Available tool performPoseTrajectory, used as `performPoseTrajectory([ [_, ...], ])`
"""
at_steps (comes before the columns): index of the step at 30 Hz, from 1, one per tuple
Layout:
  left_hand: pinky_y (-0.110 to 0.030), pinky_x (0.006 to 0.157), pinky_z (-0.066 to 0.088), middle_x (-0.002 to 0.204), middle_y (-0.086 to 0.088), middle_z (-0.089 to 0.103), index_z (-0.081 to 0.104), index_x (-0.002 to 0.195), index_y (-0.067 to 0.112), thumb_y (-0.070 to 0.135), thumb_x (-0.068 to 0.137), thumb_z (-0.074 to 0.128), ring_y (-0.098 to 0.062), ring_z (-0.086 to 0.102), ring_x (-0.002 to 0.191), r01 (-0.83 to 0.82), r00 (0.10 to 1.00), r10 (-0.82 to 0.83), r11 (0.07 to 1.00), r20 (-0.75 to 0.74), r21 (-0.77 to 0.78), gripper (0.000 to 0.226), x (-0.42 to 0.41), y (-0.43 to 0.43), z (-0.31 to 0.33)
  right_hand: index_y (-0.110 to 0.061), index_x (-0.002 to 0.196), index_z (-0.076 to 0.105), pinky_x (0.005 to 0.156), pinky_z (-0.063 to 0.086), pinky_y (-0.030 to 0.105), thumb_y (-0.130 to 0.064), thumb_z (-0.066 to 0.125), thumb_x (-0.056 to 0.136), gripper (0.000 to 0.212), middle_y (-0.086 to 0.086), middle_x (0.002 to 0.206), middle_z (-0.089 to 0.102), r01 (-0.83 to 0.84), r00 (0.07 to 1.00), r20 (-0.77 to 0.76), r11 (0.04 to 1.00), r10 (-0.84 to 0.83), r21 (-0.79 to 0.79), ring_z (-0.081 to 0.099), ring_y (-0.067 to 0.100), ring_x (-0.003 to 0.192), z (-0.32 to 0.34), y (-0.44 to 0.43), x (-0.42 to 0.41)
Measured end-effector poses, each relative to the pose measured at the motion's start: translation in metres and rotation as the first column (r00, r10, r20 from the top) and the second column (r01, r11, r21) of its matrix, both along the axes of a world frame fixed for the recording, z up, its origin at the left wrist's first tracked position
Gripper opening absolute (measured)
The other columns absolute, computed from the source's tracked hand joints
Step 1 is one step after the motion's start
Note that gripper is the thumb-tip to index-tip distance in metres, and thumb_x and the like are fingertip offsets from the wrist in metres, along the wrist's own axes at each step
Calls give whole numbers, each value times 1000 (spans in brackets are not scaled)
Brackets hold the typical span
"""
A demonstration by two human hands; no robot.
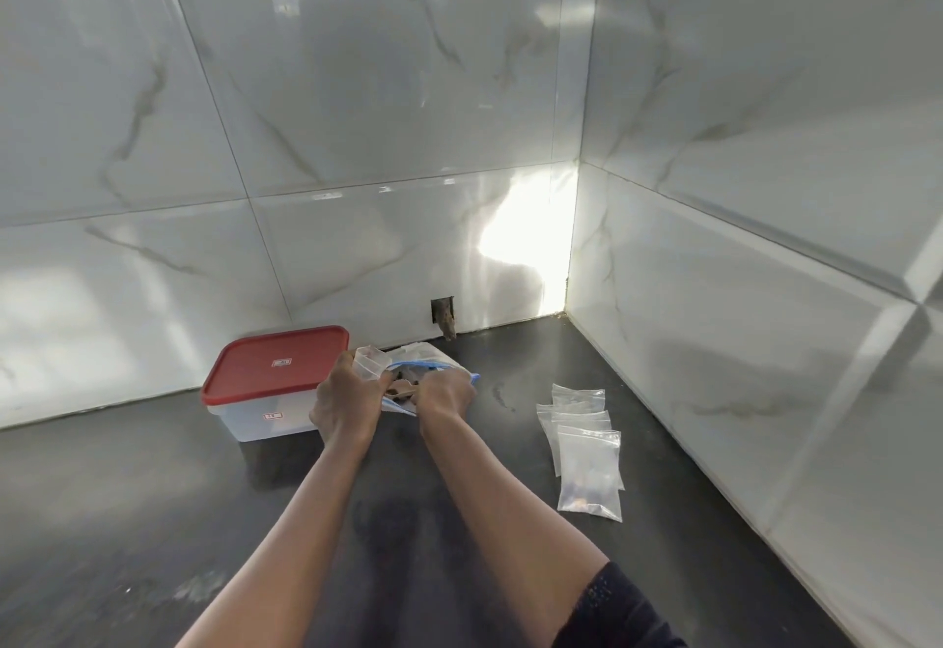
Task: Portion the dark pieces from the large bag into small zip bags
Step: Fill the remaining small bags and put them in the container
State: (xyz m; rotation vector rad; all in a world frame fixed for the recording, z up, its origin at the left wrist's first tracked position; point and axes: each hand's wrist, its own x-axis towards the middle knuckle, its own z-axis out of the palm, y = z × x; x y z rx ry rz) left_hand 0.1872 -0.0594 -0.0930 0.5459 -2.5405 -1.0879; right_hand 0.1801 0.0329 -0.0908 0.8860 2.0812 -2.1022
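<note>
- Spatial relation: the small zip bag is held at the far left of the large bag, its mouth just beside the large bag's blue-zipped opening. The dark pieces lie between the two hands, so the coming transfer probably runs leftward, from the right hand toward the left.
- Left hand: its grip is closed, fingers curled round the small zip bag, which stands roughly upright (the fingertips are hidden behind the hand).
- Right hand: knuckles face the camera and the fingers curl down at the large bag's mouth. Whether this grip pinches pieces or the bag's lip cannot be told. It is the hand nearer the pieces.
- Large bag: clear, crumpled plastic lying on the dark bench, long axis running left to right, just right of a red-lidded container.
- Dark pieces: brown, irregular and small; only a few show at the opening.
- Further small bags: a clear, overlapping pile well apart on the right. The nearest bag holds a few pieces at its bottom, so portioning looks partly done.
</note>
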Motion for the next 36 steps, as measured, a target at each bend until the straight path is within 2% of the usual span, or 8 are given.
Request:
performPoseTrajectory([
  [4, -41, 84, 44, 106, -15, 66, 57, 116, 18, 34, 78, 68, -36, 58, 103, 7, 1000, -7, 1000, -1, 8, 43, 0, 2, 1, 5, 112, 62, 71, 56, 35, -8, 45, 86, 33, 21, 107, 68, -81, 997, 28, 989, 78, 121, 69, 30, 89, -21, 15, -27],
  [8, -42, 86, 44, 107, -13, 66, 57, 115, 17, 32, 78, 69, -35, 58, 103, 50, 999, -50, 997, 1, 58, 41, -2, 7, 1, 3, 75, 62, 42, 43, 23, -3, 47, 84, 18, 17, 69, 65, -142, 990, 39, 974, 137, 177, 57, 25, 52, -2, 41, -23],
  [10, -41, 86, 45, 108, -10, 66, 56, 116, 19, 31, 77, 68, -33, 58, 104, 88, 996, -88, 994, -6, 67, 42, -3, 9, 0, 1, 59, 55, 43, 42, 26, 2, 43, 85, 28, 13, 52, 54, -136, 991, 32, 973, 132, 184, 49, 21, 41, 12, 56, -18],
  [18, -39, 85, 46, 109, -9, 66, 54, 117, 16, 28, 72, 73, -31, 58, 104, 182, 983, -181, 983, -27, 31, 51, -13, 9, -5, 11, 70, 54, 30, 29, 10, 13, 28, 86, 32, 13, 48, 50, -284, 959, 52, 943, 279, 174, 40, 10, 21, 47, 99, -12],
  [22, -41, 86, 47, 107, -8, 66, 54, 116, 17, 27, 69, 76, -31, 59, 102, 203, 978, -202, 979, -46, 18, 53, -15, 7, -11, 5, 67, 55, 30, 28, 11, 14, 28, 88, 35, 8, 40, 50, -322, 946, 39, 929, 321, 181, 42, 7, 24, 64, 115, -9],
  [28, -44, 87, 47, 107, -5, 65, 54, 115, 20, 31, 66, 78, -28, 58, 102, 236, 971, -236, 972, -40, -12, 55, -19, 4, -22, 1, 67, 58, 34, 30, 14, 13, 36, 86, 31, 11, 56, 48, -267, 938, -187, 953, 291, 144, 43, 10, 32, 78, 103, -6],
  [31, -44, 88, 46, 110, -4, 64, 52, 117, 20, 33, 67, 76, -28, 57, 105, 238, 971, -238, 971, -23, -29, 58, -20, 6, -24, -4, 65, 64, 38, 34, 19, 10, 42, 83, 32, 13, 57, 53, -242, 912, -252, 922, 323, 303, 46, 20, 45, 75, 84, -3],
  [36, -43, 89, 44, 114, 0, 61, 49, 119, 25, 34, 68, 75, -25, 55, 109, 212, 977, -211, 977, -34, 19, 58, -21, 4, -22, -3, 98, 73, 61, 45, 24, 3, 45, 87, 31, 9, 75, 64, -224, 820, -280, 730, 499, 646, 54, 18, 65, 72, 61, 5],
])
